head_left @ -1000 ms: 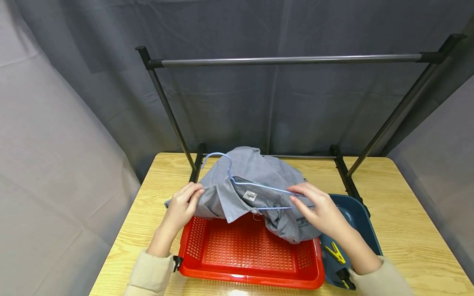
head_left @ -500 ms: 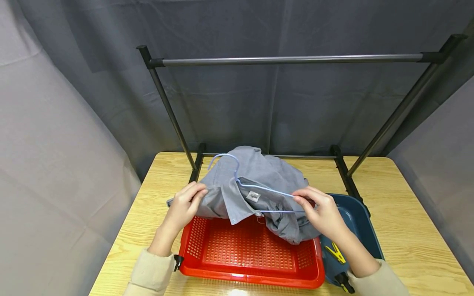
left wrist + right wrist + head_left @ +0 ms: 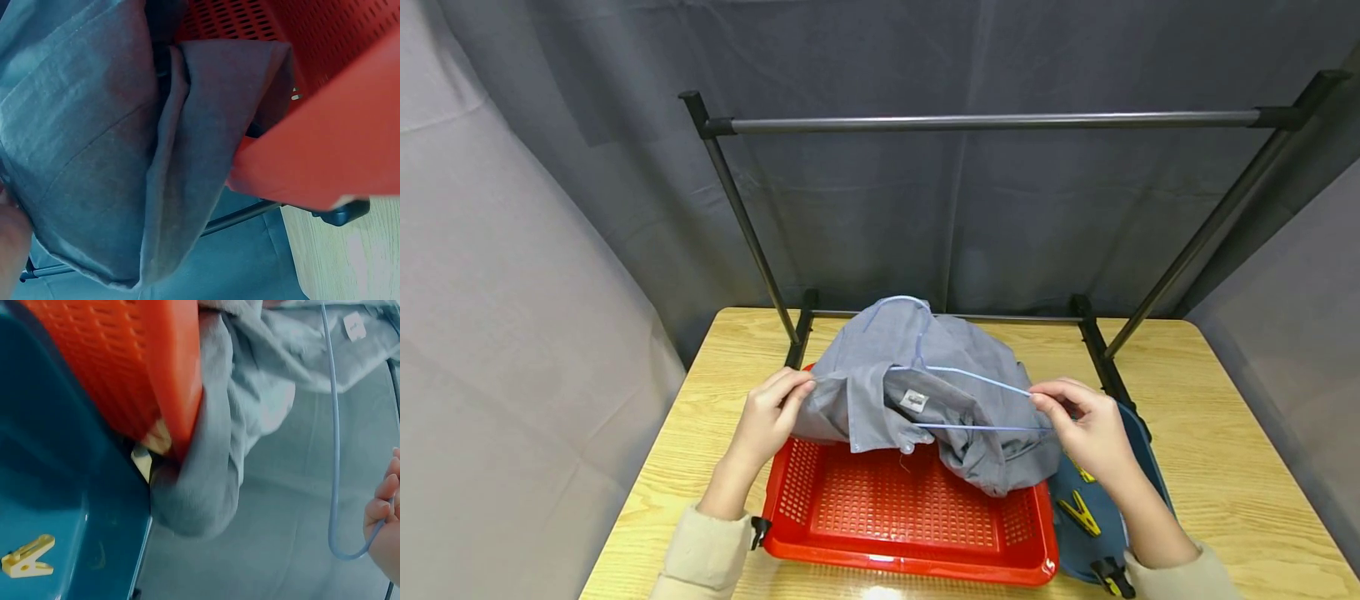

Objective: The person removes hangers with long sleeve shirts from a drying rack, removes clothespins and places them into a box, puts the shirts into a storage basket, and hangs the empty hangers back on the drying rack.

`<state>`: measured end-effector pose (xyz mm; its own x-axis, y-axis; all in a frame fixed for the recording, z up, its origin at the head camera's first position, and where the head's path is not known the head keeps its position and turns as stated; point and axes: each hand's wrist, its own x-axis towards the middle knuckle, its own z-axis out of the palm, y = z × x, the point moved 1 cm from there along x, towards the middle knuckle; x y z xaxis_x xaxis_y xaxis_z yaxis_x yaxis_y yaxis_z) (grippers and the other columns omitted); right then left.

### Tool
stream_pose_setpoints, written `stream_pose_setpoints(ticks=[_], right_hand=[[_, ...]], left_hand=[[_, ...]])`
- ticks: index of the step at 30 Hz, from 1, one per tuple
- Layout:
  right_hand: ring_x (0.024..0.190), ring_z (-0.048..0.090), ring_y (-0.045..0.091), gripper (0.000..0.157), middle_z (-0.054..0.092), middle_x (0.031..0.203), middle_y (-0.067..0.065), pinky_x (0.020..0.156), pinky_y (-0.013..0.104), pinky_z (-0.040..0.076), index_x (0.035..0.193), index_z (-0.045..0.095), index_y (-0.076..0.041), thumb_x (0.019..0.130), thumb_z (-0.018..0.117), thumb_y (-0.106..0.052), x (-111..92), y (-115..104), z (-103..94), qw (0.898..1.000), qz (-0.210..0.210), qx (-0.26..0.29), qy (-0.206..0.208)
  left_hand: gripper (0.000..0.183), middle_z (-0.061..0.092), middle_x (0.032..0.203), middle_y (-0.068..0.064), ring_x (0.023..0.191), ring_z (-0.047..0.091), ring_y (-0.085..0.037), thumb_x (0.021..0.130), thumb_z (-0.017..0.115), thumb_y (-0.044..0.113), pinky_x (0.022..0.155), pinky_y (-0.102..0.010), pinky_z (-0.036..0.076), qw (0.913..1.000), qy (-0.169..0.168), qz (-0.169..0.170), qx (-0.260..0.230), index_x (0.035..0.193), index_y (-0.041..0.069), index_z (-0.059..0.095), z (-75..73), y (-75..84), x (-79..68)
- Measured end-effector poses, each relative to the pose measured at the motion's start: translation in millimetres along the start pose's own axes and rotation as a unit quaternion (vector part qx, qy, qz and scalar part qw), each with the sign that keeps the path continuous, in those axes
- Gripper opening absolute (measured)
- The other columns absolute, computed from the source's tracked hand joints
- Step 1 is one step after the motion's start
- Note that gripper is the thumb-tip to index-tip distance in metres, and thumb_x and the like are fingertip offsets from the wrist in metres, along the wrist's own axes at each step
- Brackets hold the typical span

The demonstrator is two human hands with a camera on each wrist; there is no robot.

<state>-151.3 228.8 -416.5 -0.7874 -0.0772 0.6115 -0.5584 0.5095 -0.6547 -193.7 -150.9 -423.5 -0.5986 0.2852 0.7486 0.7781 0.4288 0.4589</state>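
A person's left hand [image 3: 767, 412] pinches the shirt [image 3: 958, 342] beside the collar [image 3: 867, 407], thumb and fingers closed on the grey cloth. Whether the hidden end of the hanger [image 3: 977, 427] also lies beneath those fingers cannot be told. The right hand [image 3: 1088, 421] grips the other end of the hanger; in the right wrist view its fingers curl round the thin blue rod close to the bend, which is outside the cloth.

The hanger reaches into the neck opening, where the collar hides its left part. Its hook rises above the collar, against the back of the shirt, and its lower bar crosses the opening below a white label [image 3: 913, 402].

The shirt lies heaped over the far part of the red basket [image 3: 910, 571], with its back spread towards the rack [image 3: 985, 122] and a bunched fold hanging over the basket's right rim. The near part of the basket shows its perforated floor.

Just to the right of the basket is a dark blue bin [image 3: 1071, 546], partly covered by the right hand and forearm. A yellow clip [image 3: 1080, 514] lies in it, with more yellow showing beside the hand. Basket, bin and the feet of the rack all rest on the wooden tabletop [image 3: 700, 400], and a grey curtain [image 3: 842, 225] hangs behind.
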Motion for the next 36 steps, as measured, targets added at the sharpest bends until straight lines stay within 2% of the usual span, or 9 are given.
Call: stream_pose_setpoints(ticks=[7, 12, 15, 20, 26, 29, 31, 36], right_hand=[[0.065, 0.053, -0.002, 0.008, 0.061, 0.074, 0.009, 0.056, 0.009, 0.043, 0.084, 0.067, 0.006, 0.077, 0.065, 0.009, -2, 5, -26.2, 0.999, 0.03, 0.001, 0.026], [0.063, 0.052, -0.003, 0.008, 0.06, 0.071, 0.006, 0.055, 0.007, 0.042, 0.083, 0.064, 0.011, 0.077, 0.062, 0.015, -2, 3, -40.8, 0.998, 0.035, -0.004, 0.044], [0.062, 0.053, -0.003, 0.01, 0.061, 0.07, -0.002, 0.053, 0.007, 0.041, 0.083, 0.063, 0.012, 0.075, 0.062, 0.018, -4, 8, -48.0, 0.998, 0.042, -0.006, 0.055], [0.062, 0.054, -0.001, 0.008, 0.063, 0.073, -0.01, 0.054, 0.007, 0.041, 0.085, 0.064, 0.013, 0.077, 0.065, 0.011, -8, 19, -60.7, 0.995, 0.067, -0.003, 0.079], [0.061, 0.053, 0.0, 0.011, 0.062, 0.076, -0.02, 0.056, 0.007, 0.042, 0.083, 0.063, 0.015, 0.073, 0.062, 0.02, -11, 22, -74.8, 0.99, 0.092, -0.004, 0.107], [0.061, 0.053, 0.0, 0.01, 0.06, 0.075, -0.022, 0.057, 0.006, 0.042, 0.084, 0.062, 0.017, 0.074, 0.062, 0.019, -12, 23, -81.3, 0.988, 0.1, -0.025, 0.112], [0.061, 0.054, -0.002, 0.011, 0.06, 0.075, -0.023, 0.058, 0.006, 0.043, 0.085, 0.062, 0.017, 0.074, 0.062, 0.019, -13, 25, -84.7, 0.987, 0.108, -0.033, 0.116], [0.061, 0.055, -0.004, 0.011, 0.061, 0.075, -0.023, 0.06, 0.006, 0.044, 0.085, 0.062, 0.017, 0.073, 0.062, 0.02, -17, 30, -90.0, 0.984, 0.12, -0.034, 0.126]], left_hand=[[0.012, 0.062, 0.076, -0.007, 0.067, 0.058, -0.017, 0.088, 0.059, 0.01, 0.064, -0.02, 0.045, 0.9996, 0.023, -0.01, 0.015, 0.085, 0.0, 0.065, 0.1, -0.8, -1.2], [0.008, 0.063, 0.076, -0.008, 0.066, 0.058, -0.018, 0.086, 0.061, 0.005, 0.063, -0.021, 0.045, 0.9993, 0.028, -0.016, 0.019, 0.085, -0.001, 0.065, 1.4, 2.8, 0.6], [0.009, 0.063, 0.077, -0.007, 0.067, 0.059, -0.017, 0.086, 0.061, 0.005, 0.063, -0.022, 0.046, 0.9991, 0.029, -0.019, 0.023, 0.084, -0.002, 0.065, 2.0, 4.0, 2.1], [0.007, 0.063, 0.079, -0.007, 0.067, 0.059, -0.016, 0.085, 0.061, 0.003, 0.061, -0.022, 0.047, 0.9988, 0.028, -0.027, 0.029, 0.083, -0.002, 0.066, 2.2, 4.5, 3.6], [0.007, 0.062, 0.075, -0.005, 0.058, 0.051, -0.009, 0.085, 0.063, 0.005, 0.054, -0.016, 0.041, 0.998, 0.006, -0.052, 0.037, 0.082, 0.0, 0.067, 1.6, 5.1, 2.8], [0.005, 0.061, 0.072, -0.004, 0.057, 0.049, -0.008, 0.084, 0.064, 0.004, 0.053, -0.018, 0.042, 0.9957, -0.007, -0.08, 0.047, 0.081, 0.0, 0.067, 2.1, 5.3, 1.9], [0.005, 0.062, 0.072, -0.004, 0.057, 0.049, -0.008, 0.083, 0.065, 0.004, 0.052, -0.02, 0.042, 0.9921, -0.018, -0.111, 0.055, 0.081, 0.0, 0.067, 2.6, 5.7, 1.2], [0.004, 0.064, 0.076, -0.007, 0.061, 0.054, -0.013, 0.082, 0.065, 0.003, 0.056, -0.026, 0.045, 0.9736, -0.057, -0.209, 0.07, 0.083, 0.0, 0.068, 3.9, 6.8, -0.5]])
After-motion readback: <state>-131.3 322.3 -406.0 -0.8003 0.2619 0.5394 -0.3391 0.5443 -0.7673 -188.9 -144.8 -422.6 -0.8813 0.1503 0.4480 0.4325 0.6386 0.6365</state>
